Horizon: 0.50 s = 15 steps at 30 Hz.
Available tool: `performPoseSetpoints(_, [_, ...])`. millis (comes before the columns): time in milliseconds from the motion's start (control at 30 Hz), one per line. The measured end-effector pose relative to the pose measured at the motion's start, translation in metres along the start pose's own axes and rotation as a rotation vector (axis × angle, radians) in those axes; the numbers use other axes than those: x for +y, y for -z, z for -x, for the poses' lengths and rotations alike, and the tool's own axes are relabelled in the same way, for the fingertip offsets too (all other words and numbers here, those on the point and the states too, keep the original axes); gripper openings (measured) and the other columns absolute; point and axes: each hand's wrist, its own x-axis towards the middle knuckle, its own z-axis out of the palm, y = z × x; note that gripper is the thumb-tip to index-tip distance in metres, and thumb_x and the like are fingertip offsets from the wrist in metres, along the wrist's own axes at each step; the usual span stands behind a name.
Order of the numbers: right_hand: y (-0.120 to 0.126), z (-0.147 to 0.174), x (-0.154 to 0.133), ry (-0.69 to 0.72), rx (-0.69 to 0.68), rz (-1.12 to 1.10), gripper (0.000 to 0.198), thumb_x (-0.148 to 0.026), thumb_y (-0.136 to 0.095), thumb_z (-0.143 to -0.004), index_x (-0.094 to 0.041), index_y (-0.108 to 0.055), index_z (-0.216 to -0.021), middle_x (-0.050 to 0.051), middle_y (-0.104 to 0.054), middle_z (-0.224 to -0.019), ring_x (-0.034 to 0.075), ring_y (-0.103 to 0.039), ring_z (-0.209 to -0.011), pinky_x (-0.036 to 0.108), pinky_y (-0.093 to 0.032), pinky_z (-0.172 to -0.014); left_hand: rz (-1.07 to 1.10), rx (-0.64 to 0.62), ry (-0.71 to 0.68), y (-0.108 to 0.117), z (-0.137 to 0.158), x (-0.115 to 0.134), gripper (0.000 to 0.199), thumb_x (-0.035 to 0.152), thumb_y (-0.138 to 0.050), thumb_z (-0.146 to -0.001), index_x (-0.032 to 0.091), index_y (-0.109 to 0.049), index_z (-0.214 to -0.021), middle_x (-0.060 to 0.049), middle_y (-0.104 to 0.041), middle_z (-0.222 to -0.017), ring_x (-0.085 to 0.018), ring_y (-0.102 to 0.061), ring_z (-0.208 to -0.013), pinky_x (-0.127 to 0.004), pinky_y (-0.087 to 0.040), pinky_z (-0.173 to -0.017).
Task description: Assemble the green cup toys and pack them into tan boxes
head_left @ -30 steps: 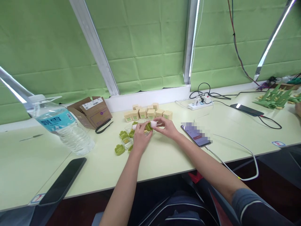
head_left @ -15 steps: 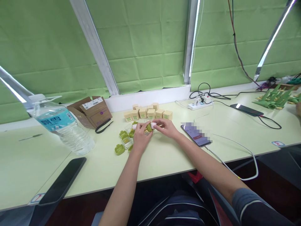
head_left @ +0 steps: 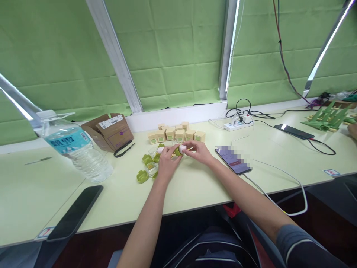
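A small green piece (head_left: pixel 177 152) is held just above the counter (head_left: pixel 195 193), pinched in the fingers of the left hand (head_left: pixel 168 160); against its right side is a white piece (head_left: pixel 182 149), gripped between the thumb and fingertips of the right hand (head_left: pixel 197 152). The two parts meet between the hands — whether they are joined or merely pressed together, I cannot tell — so work on this one seems to be in progress.

Around the left hand, more looks to be left: loose green flower-shaped pieces (head_left: pixel 142 176) and clear containers (head_left: pixel 152 169) lie in a cluster, with a second white piece (head_left: pixel 160 150) just beyond the knuckles. Farther back, pale boxes (head_left: pixel 180 136) with green-marked fronts stand grouped, apparently the tidier, finished-looking part — though their contents are hidden. Beyond them to the left sits an open cardboard box (head_left: pixel 115 134), near a water bottle (head_left: pixel 79 149).
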Motion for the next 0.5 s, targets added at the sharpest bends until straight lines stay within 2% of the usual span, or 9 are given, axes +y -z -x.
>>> performPoseSetpoints(167, [-0.0011,-0.0004,-0.0029,0.024,0.004,0.006,0.034,-0.042,-0.075,-0.082,-0.019,-0.073,-0.108,0.007,-0.076,-0.103,0.018,-0.072,-0.091,0.032,-0.063,-0.081,-0.012,-0.074,-0.025,-0.0006,-0.0002,-0.0025,0.043,0.026,-0.070,-0.090,0.028,-0.061,-0.132,-0.007,-0.070,-0.117,-0.025,-0.065,-0.109,-0.042,-0.052,-0.098])
performPoseSetpoints(333, [-0.0037,-0.0015,0.0003,0.031,0.007,-0.020,0.034,-0.042,-0.077,-0.081,-0.018,-0.075,-0.104,0.008,-0.077,-0.102,0.019,-0.073,-0.089,0.033,-0.064,-0.080,-0.007,-0.037,-0.052,-0.0040,0.0001,-0.0065,0.045,0.024,-0.072,-0.088,0.025,-0.060,-0.131,-0.008,-0.071,-0.124,-0.026,-0.066,-0.114,-0.044,-0.051,-0.103])
performPoseSetpoints(500, [-0.0058,-0.0021,0.0048,0.055,0.013,-0.011,0.033,-0.042,-0.078,-0.079,-0.018,-0.078,-0.102,0.007,-0.077,-0.100,0.019,-0.074,-0.086,0.033,-0.065,-0.079,-0.008,-0.021,-0.038,-0.0065,-0.0002,-0.0081,0.044,0.026,-0.074,-0.085,0.022,-0.064,-0.128,-0.009,-0.073,-0.122,-0.027,-0.068,-0.112,-0.045,-0.053,-0.101])
